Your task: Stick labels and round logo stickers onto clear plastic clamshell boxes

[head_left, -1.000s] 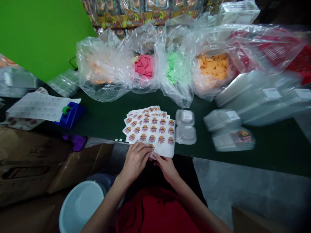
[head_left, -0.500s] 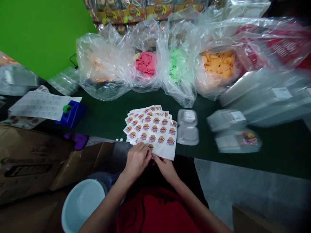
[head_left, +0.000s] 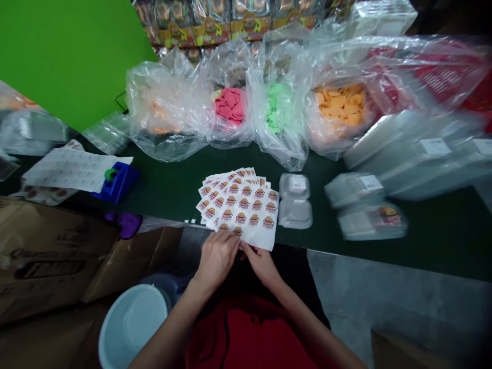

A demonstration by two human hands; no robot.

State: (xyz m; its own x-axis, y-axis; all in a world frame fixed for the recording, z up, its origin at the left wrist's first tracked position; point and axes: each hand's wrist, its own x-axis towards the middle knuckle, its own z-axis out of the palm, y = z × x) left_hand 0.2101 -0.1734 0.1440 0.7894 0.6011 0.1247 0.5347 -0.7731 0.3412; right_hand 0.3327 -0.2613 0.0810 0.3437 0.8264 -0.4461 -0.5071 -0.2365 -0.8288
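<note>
Hardly anything has moved: left hand (head_left: 217, 256) and right hand (head_left: 261, 262) still pinch, fingers curled, the near edge of fanned white burger-sticker sheets (head_left: 246, 205) overhanging the dark green worktop (head_left: 172, 184). A hasty pull could tear a sticker or drag the fan off. Sticker lettering and the label on the clear plastic clamshell box (head_left: 295, 207) are too small to read.

One head-worn camera is being used; it is being pointed forward and down, close above the sticker sheets (head_left: 242, 205), with bags (head_left: 169, 118) being framed beyond them.
</note>
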